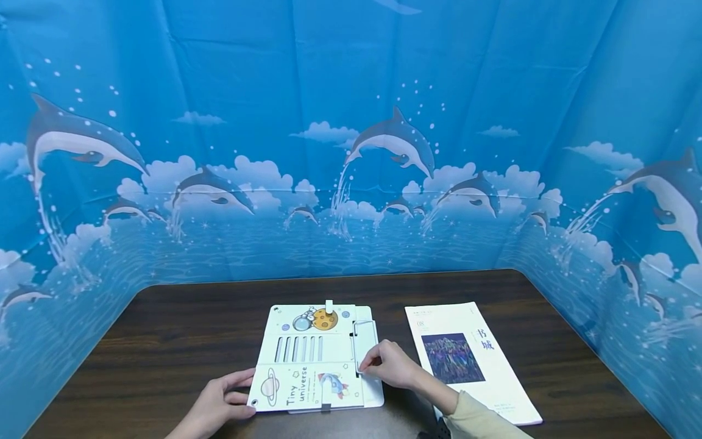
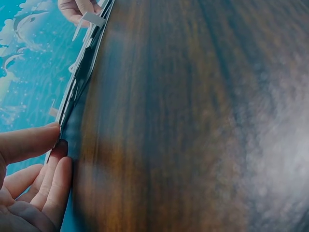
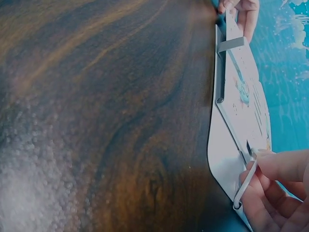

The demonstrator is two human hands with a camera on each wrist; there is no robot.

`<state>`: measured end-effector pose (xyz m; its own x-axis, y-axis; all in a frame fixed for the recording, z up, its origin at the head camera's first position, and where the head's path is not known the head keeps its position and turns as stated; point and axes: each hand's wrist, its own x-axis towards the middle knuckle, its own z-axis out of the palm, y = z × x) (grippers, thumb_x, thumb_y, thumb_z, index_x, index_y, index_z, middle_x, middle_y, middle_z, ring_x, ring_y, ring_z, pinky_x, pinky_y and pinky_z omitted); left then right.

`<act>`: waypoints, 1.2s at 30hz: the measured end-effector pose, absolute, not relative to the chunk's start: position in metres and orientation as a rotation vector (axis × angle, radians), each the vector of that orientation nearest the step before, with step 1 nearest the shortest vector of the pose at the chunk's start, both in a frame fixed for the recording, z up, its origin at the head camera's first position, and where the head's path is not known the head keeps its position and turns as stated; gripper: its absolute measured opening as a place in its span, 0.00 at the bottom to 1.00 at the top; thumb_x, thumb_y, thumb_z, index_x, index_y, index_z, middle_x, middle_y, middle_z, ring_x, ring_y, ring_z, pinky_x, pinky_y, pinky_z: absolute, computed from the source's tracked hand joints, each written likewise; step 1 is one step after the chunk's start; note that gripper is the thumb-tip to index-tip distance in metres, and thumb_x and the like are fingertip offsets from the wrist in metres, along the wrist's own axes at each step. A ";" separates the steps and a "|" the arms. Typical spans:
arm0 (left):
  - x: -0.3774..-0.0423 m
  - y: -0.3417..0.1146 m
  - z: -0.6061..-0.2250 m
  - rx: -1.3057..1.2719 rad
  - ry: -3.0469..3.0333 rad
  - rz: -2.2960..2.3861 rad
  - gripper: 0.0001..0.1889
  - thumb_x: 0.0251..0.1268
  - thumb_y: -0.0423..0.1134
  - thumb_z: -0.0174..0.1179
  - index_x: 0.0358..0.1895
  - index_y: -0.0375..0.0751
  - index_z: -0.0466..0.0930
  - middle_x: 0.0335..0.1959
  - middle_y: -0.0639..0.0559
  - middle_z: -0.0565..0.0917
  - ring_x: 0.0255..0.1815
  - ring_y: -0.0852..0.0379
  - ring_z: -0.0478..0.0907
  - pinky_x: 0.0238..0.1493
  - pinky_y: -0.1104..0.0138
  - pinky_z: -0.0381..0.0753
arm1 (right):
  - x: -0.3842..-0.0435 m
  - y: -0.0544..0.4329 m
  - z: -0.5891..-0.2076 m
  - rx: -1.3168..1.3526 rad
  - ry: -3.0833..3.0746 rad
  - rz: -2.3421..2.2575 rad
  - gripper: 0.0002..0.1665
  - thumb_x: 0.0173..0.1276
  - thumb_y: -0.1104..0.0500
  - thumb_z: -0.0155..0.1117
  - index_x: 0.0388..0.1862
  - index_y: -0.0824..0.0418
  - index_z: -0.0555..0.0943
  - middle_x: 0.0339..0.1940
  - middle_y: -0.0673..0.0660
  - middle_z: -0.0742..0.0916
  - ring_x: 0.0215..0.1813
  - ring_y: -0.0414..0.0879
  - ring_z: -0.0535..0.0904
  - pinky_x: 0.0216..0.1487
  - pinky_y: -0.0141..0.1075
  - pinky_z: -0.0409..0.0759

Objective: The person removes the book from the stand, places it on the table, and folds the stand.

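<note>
A white folding book stand (image 1: 298, 355) printed with "Tiny universe", a planet, a rocket and an astronaut lies flat on the dark wooden table. My left hand (image 1: 222, 396) holds its lower left edge, the thumb (image 2: 34, 140) above and the other fingers beneath in the left wrist view. At the right side of the stand, my right hand (image 1: 392, 364) pinches a thin white wire bracket (image 3: 245, 184) between thumb and fingertips. That bracket is hinged near the stand's right edge. A pale clip (image 1: 329, 306) sits at the top edge, and a grey clip (image 1: 326, 407) at the bottom edge.
To the right of the stand lies a white book (image 1: 507, 384) with a dark picture on its cover, partly behind my right forearm. The dark table (image 1: 181, 329) ends at a blue dolphin-printed curtain (image 1: 263, 122) behind and on both sides.
</note>
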<state>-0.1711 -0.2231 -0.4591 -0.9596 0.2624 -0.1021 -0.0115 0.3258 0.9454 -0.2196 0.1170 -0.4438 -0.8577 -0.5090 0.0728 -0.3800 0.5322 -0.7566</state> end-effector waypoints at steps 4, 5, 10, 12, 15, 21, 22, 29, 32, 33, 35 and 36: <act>-0.171 -0.223 -0.459 0.236 2.353 1.680 0.38 0.39 0.22 0.67 0.57 0.13 0.57 0.48 0.27 0.73 0.37 0.48 0.81 0.34 0.66 0.80 | -0.220 0.117 -0.442 -0.759 2.610 -1.218 0.04 0.55 0.70 0.64 0.24 0.64 0.85 0.24 0.52 0.85 0.24 0.34 0.71 0.26 0.27 0.70; -0.171 -0.223 -0.458 0.239 2.349 1.683 0.38 0.39 0.22 0.67 0.57 0.12 0.57 0.48 0.27 0.73 0.37 0.48 0.81 0.34 0.66 0.80 | -0.220 0.117 -0.441 -0.760 2.614 -1.210 0.04 0.54 0.70 0.64 0.24 0.64 0.84 0.24 0.51 0.85 0.24 0.34 0.71 0.26 0.26 0.70; -0.171 -0.221 -0.457 0.246 2.349 1.690 0.38 0.39 0.21 0.67 0.57 0.12 0.57 0.47 0.27 0.74 0.36 0.48 0.81 0.34 0.66 0.81 | -0.220 0.113 -0.437 -0.818 2.659 -1.178 0.04 0.53 0.71 0.62 0.26 0.66 0.83 0.21 0.48 0.81 0.23 0.33 0.69 0.24 0.25 0.69; -0.171 -0.220 -0.457 0.240 2.358 1.682 0.38 0.38 0.21 0.67 0.57 0.12 0.58 0.47 0.27 0.74 0.36 0.48 0.81 0.34 0.66 0.81 | -0.218 0.109 -0.434 -0.852 2.669 -1.192 0.04 0.54 0.71 0.62 0.28 0.67 0.82 0.20 0.47 0.79 0.23 0.32 0.68 0.23 0.25 0.68; -0.171 -0.221 -0.456 0.232 2.362 1.677 0.38 0.38 0.21 0.67 0.56 0.12 0.58 0.47 0.27 0.74 0.36 0.47 0.81 0.34 0.66 0.81 | -0.214 0.100 -0.429 -0.885 2.652 -1.219 0.06 0.54 0.69 0.63 0.32 0.68 0.81 0.21 0.47 0.78 0.24 0.32 0.69 0.24 0.25 0.69; -0.171 -0.221 -0.456 0.242 2.360 1.672 0.38 0.38 0.21 0.67 0.56 0.12 0.58 0.46 0.28 0.74 0.35 0.49 0.81 0.33 0.66 0.81 | -0.205 0.081 -0.432 -0.946 2.632 -1.096 0.17 0.50 0.61 0.70 0.39 0.67 0.81 0.27 0.47 0.81 0.29 0.31 0.73 0.31 0.23 0.73; -0.171 -0.221 -0.456 0.244 2.360 1.669 0.38 0.39 0.21 0.67 0.56 0.12 0.58 0.46 0.28 0.74 0.35 0.50 0.81 0.33 0.66 0.80 | -0.203 0.078 -0.433 -0.967 2.645 -1.064 0.18 0.49 0.60 0.71 0.40 0.66 0.81 0.28 0.47 0.81 0.29 0.31 0.73 0.32 0.23 0.73; -0.172 -0.222 -0.457 0.242 2.372 1.662 0.38 0.38 0.21 0.67 0.56 0.12 0.59 0.46 0.28 0.75 0.35 0.49 0.81 0.33 0.67 0.80 | -0.198 0.064 -0.438 -1.107 2.724 -0.958 0.18 0.45 0.57 0.74 0.36 0.64 0.84 0.27 0.45 0.81 0.29 0.28 0.71 0.31 0.18 0.70; -0.172 -0.222 -0.457 0.247 2.370 1.659 0.38 0.38 0.22 0.67 0.56 0.13 0.59 0.46 0.28 0.75 0.35 0.49 0.81 0.32 0.67 0.80 | -0.198 0.063 -0.436 -1.159 2.746 -0.891 0.18 0.45 0.56 0.74 0.35 0.63 0.85 0.26 0.45 0.81 0.27 0.28 0.70 0.29 0.17 0.68; -0.172 -0.223 -0.457 0.259 2.372 1.657 0.38 0.38 0.22 0.67 0.56 0.12 0.59 0.46 0.28 0.75 0.35 0.49 0.81 0.32 0.67 0.80 | -0.199 0.063 -0.436 -1.180 2.752 -0.866 0.18 0.44 0.55 0.75 0.35 0.63 0.85 0.25 0.45 0.81 0.27 0.28 0.69 0.29 0.16 0.68; -0.172 -0.224 -0.457 0.266 2.359 1.662 0.38 0.39 0.22 0.67 0.56 0.13 0.59 0.46 0.28 0.75 0.35 0.50 0.81 0.33 0.67 0.80 | -0.199 0.062 -0.435 -1.220 2.754 -0.828 0.18 0.44 0.55 0.75 0.34 0.63 0.86 0.24 0.44 0.80 0.26 0.27 0.68 0.27 0.16 0.66; -0.172 -0.224 -0.457 0.279 2.357 1.661 0.37 0.39 0.22 0.67 0.56 0.12 0.59 0.46 0.28 0.75 0.35 0.50 0.81 0.33 0.67 0.80 | -0.200 0.061 -0.434 -1.238 2.751 -0.814 0.18 0.43 0.54 0.75 0.33 0.63 0.86 0.23 0.43 0.79 0.25 0.27 0.67 0.26 0.16 0.65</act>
<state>-0.1719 -0.2244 -0.4572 -0.9517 0.2938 -0.0885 0.0155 0.3340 0.9424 -0.1996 0.0611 -0.4339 -0.6861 -0.7019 0.1913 -0.6930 0.5505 -0.4655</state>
